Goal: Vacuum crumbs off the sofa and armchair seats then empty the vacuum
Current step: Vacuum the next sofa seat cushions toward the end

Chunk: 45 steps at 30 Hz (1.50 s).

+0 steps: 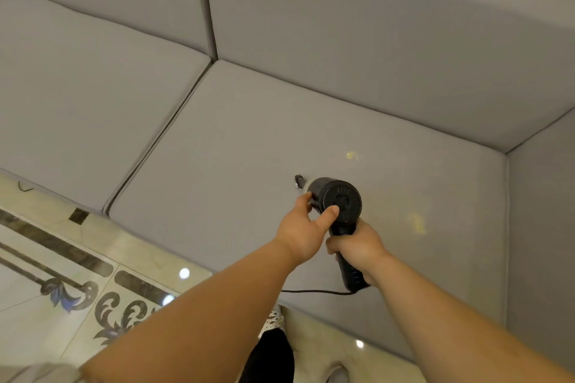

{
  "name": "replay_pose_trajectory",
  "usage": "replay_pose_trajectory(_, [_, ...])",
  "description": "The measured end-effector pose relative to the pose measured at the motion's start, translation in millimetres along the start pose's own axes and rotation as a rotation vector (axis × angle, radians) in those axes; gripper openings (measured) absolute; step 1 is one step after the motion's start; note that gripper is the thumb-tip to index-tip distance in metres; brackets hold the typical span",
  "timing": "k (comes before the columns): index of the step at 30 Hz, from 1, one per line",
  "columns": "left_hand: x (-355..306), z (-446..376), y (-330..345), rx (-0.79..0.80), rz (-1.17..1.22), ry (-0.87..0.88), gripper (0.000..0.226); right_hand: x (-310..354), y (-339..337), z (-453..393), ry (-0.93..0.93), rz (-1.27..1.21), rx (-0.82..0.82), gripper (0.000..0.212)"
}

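Black plastic made up the handheld vacuum (337, 200) that we held over the grey sofa seat (249, 140). Its round rear cap faced us, ribbed with small vents, and a short nozzle pointed away toward the cushion. Our right hand (357, 246) kept a clenched grip around the handle, from whose end a thin black cord (314, 291) trailed across the seat edge. Our left hand (303, 227) grasped the barrel, thumb pressed on the rear cap. Yellowish crumbs (351, 155) lay on the fabric just beyond the vacuum, with another patch to its right. We could read no lettering or brand mark on the vacuum.
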<state>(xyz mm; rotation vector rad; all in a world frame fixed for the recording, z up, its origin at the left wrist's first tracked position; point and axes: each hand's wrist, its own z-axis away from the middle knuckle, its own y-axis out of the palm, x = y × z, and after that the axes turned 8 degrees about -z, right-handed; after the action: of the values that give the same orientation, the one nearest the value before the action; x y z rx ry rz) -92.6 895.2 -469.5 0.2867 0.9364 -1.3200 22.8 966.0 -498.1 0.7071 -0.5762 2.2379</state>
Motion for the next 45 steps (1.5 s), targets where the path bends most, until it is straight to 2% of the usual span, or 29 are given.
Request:
replay_pose_trajectory(5, [6.3, -10.9, -1.6, 0.070, -0.024, -0.010, 0.063, -8.7, 4.5, -6.1, 0.073, -0.020, -0.023, 0.038])
replay_pose_trajectory(12, [8.0, 11.4, 19.4, 0.055, -0.011, -0.005, 0.062, -28.8, -9.2, 7.4, 0.101, -0.029, -0.004, 0.034])
replay_pose_trajectory(23, [29.4, 85.4, 89.5, 0.049, 0.035, 0.019, 0.060, -97.5, -51.5, 70.5, 0.036, 0.011, -0.008, 0.037])
replay_pose_trajectory(29, [38.7, 93.1, 80.5, -0.073, 0.022, 0.042, 0.062, -96.9, -33.6, 65.3, -0.028, 0.004, 0.046, 0.042])
replay_pose_trajectory(36, [57.8, 90.1, 91.4, -0.032, 0.011, -0.006, 0.067, -112.9, -30.0, 57.8, 0.025, 0.047, 0.038, 0.036])
replay_pose_trajectory(45, [16.0, 59.1, 77.3, -0.036, 0.003, 0.067, 0.067, -68.2, -43.1, 49.9, -0.034, -0.024, -0.039, 0.039])
